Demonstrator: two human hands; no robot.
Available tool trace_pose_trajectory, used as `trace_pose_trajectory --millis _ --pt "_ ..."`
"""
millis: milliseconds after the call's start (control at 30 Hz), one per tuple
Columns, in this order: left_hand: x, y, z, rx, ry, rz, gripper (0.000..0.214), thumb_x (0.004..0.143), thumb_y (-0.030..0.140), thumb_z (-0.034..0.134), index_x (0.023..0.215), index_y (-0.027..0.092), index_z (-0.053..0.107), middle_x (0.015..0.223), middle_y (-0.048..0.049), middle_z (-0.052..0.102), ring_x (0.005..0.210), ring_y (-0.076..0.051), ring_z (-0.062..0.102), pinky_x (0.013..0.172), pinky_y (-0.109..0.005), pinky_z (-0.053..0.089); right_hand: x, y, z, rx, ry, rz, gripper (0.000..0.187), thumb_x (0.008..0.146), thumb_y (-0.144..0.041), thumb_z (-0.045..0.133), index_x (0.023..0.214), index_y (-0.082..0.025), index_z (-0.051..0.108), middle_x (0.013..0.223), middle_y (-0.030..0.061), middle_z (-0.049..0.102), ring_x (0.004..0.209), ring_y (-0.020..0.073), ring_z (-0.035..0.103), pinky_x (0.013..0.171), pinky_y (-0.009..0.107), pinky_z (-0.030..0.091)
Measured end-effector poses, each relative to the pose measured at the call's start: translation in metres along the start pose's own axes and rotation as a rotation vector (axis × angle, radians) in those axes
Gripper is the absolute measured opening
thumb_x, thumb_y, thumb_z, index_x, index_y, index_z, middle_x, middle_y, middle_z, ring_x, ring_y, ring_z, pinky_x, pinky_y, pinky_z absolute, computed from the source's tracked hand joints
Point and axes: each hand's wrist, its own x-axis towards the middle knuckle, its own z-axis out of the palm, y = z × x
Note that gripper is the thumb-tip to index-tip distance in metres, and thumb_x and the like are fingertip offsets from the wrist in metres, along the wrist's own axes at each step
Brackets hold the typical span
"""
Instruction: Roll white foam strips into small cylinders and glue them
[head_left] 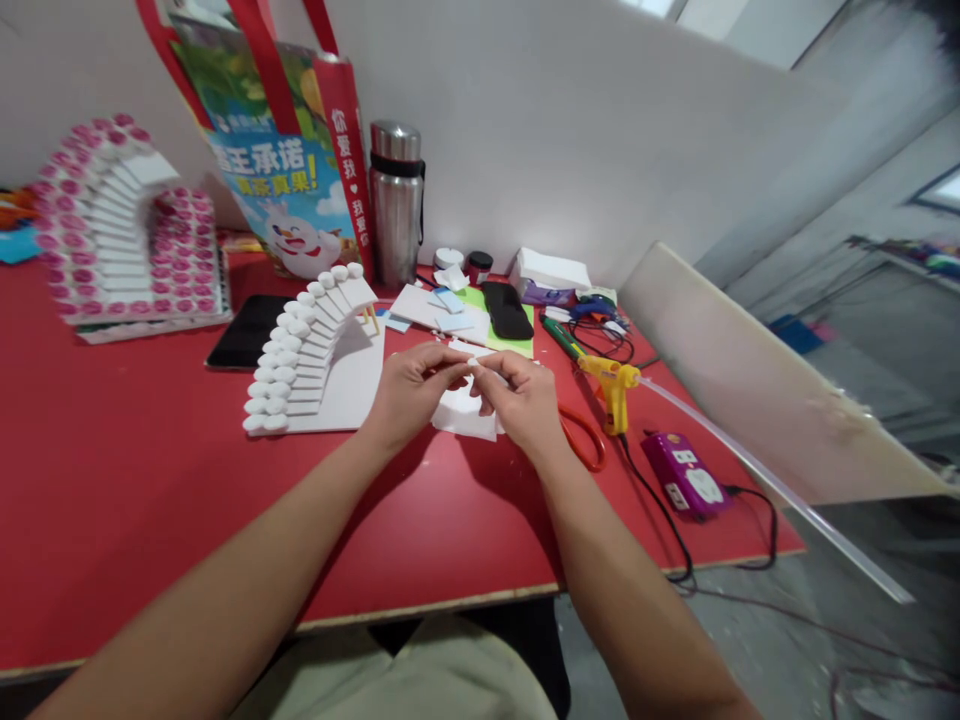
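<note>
Just above the red table (435, 520), my left hand (409, 392) and my right hand (529, 402) meet fingertip to fingertip. Both pinch a small white piece (472, 362); its exact kind is too small and too covered to make out. Beneath the fingers lie white paper sheets (465, 422), partly hidden. Left of my left hand stands a white model staircase (311, 370) on a white base, edged with stacked white ovals (276, 390). Close to my right hand are red looped handles (592, 450), probably of scissors, and a yellow hot glue gun (616, 390) with a long clear glue stick.
A purple power socket (684, 478) with black cords sits at the right edge. Behind stand a steel thermos (396, 205), a printed bag (277, 170) and a pink-and-white staircase model (124, 235). A black tablet (244, 332) lies left; a pale board (750, 400) rises right.
</note>
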Motion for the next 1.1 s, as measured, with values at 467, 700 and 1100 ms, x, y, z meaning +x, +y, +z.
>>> trace_pose_trajectory --millis 467,700,1100 --pt "-0.001 0.001 0.001 0.254 -0.010 0.187 0.020 0.100 0.023 0.060 0.099 0.019 0.080 0.086 -0.0051 0.079 0.079 -0.019 0.072 0.079 -0.032 0.054 0.000 -0.006 0.003 0.043 0.045 0.149 0.021 0.088 -0.038 0.073 0.081 -0.018 0.072 0.070 0.0000 0.073 0.050 0.0106 0.062 0.054 0.024 0.047" --pt "-0.002 0.008 0.000 0.143 -0.045 0.064 0.016 0.096 0.020 0.061 0.092 0.018 0.076 0.079 -0.0028 0.076 0.073 -0.017 0.070 0.072 -0.030 0.054 -0.003 -0.006 0.000 -0.062 0.041 -0.004 0.013 0.089 -0.031 0.069 0.082 -0.020 0.069 0.071 -0.0002 0.072 0.056 0.0127 0.064 0.058 0.026 0.049" --pt "0.007 0.003 -0.010 0.142 -0.082 0.048 0.016 0.097 0.024 0.058 0.099 0.019 0.073 0.097 -0.0047 0.075 0.084 -0.018 0.067 0.084 -0.033 0.053 0.013 -0.007 -0.016 0.641 -0.289 0.625 0.052 0.106 -0.061 0.040 0.107 -0.016 0.067 0.082 0.0112 0.078 0.062 0.0209 0.073 0.068 0.039 0.064"
